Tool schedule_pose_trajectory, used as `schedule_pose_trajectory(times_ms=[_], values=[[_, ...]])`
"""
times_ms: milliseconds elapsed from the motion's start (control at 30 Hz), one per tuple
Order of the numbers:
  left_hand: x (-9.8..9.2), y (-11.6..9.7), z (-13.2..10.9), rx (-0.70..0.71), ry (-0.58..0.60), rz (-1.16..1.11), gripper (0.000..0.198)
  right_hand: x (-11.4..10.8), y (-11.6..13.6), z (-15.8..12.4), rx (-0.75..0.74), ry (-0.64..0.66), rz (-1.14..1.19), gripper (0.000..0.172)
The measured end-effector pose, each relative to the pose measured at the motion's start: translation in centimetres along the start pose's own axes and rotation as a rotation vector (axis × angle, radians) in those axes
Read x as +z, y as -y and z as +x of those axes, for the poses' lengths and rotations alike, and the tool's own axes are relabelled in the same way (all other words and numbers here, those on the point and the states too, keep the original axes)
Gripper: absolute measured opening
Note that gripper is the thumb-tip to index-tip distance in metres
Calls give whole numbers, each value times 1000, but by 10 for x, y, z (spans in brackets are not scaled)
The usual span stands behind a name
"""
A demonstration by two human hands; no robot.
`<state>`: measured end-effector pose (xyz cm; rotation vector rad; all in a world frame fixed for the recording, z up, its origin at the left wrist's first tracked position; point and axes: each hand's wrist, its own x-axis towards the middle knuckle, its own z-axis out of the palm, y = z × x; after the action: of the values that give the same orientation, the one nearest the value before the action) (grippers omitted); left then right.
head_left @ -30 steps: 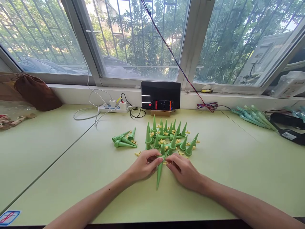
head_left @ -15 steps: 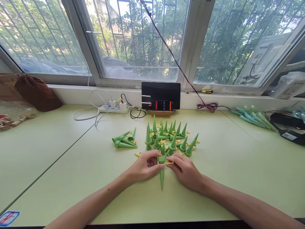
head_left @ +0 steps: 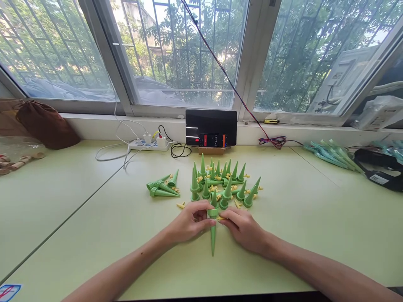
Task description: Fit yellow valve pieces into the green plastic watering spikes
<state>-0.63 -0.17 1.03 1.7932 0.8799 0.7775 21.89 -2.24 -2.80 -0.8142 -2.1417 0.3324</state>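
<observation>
My left hand (head_left: 192, 220) is closed on a green plastic watering spike (head_left: 213, 235), thumb and finger at its ribbed collar, with the tip pointing down toward me. My right hand (head_left: 244, 226) pinches a small yellow valve (head_left: 220, 218) against the spike's right side, just below the collar. Whether the valve sits inside the spike I cannot tell. Just beyond my hands stands a cluster of green spikes (head_left: 227, 191), mostly tips up, with yellow valves among them. A loose yellow valve (head_left: 181, 205) lies left of the cluster.
Several green spikes (head_left: 163, 192) lie in a pile at the left. A phone (head_left: 214, 140) leans on a black tablet (head_left: 210, 121) at the back. Behind are a power strip (head_left: 147, 145) and cables. A black strap (head_left: 378, 167) lies far right, a brown bag (head_left: 47, 123) far left.
My right hand has moved slightly left, bringing the yellow valve closer against the spike. The left hand keeps its hold. The whole view has shifted slightly.
</observation>
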Motion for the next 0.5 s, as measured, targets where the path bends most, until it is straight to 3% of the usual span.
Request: schedule_pose_trajectory(times_ms=[233,500], values=[[0,-6,1,8,32,6,31,-2,1,0,1,53,-1,25],[2,2,-1,-55,44,-34,28,-4,5,1,10,94,-33,30]])
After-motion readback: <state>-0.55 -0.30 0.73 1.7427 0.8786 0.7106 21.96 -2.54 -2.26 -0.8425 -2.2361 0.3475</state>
